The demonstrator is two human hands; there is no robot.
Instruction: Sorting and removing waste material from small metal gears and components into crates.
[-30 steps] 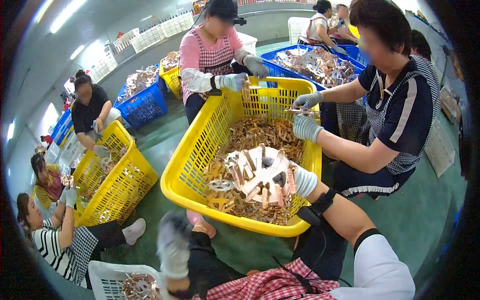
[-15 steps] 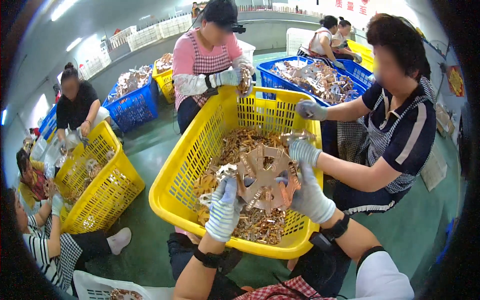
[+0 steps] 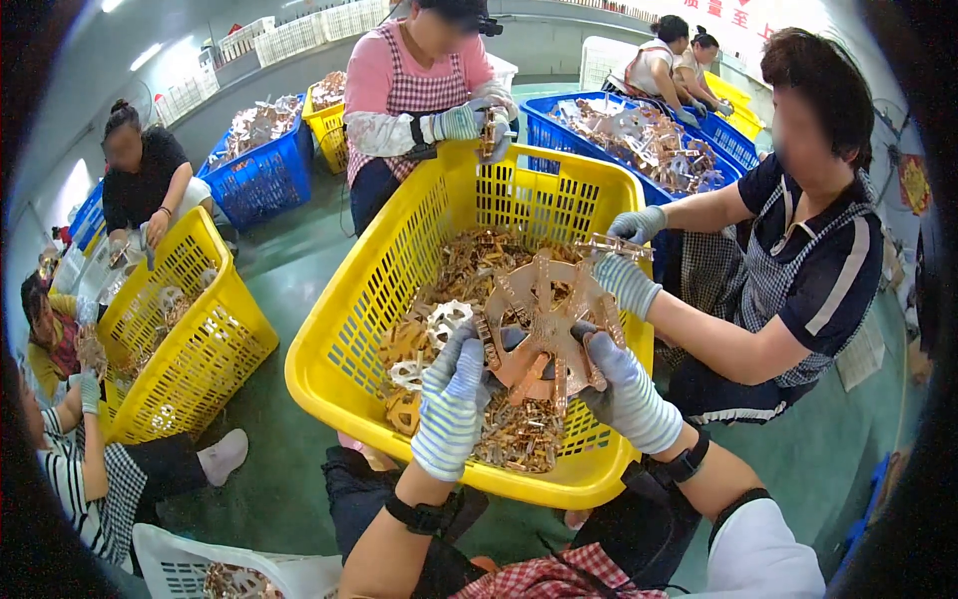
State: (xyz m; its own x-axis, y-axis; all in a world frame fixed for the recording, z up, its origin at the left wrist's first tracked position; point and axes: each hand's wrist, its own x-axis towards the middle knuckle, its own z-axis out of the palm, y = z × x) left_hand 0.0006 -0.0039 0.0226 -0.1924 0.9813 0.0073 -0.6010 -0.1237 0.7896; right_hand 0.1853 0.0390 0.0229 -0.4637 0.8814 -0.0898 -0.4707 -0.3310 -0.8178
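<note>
A round copper-coloured metal plate [image 3: 551, 329] with slots and radiating ridged arms is held up over a yellow basket [image 3: 321, 401]. My left hand [image 3: 449, 409], in a striped glove, is closed on its left edge. My right hand [image 3: 636, 394], also gloved, grips the lower right edge. Most fingertips are hidden behind the plate, which leans a little to one side. Beneath it lie many small coppery metal pieces [image 3: 519, 439]. Silvery cut-out metal parts [image 3: 451, 317] rest in the basket just beyond my left hand.
Across the basket, a co-worker in pink [image 3: 419, 80] handles a metal part. At the right, another co-worker's gloved hands [image 3: 627, 285] hold a flat part over the rim. Another yellow basket [image 3: 200, 349] stands left, a white basket [image 3: 165, 559] near my legs, blue baskets [image 3: 261, 185] behind.
The plate has turned and tilted in my hands, both still holding it. The right co-worker's far hand has come down onto the part they hold. My view has shifted slightly.
</note>
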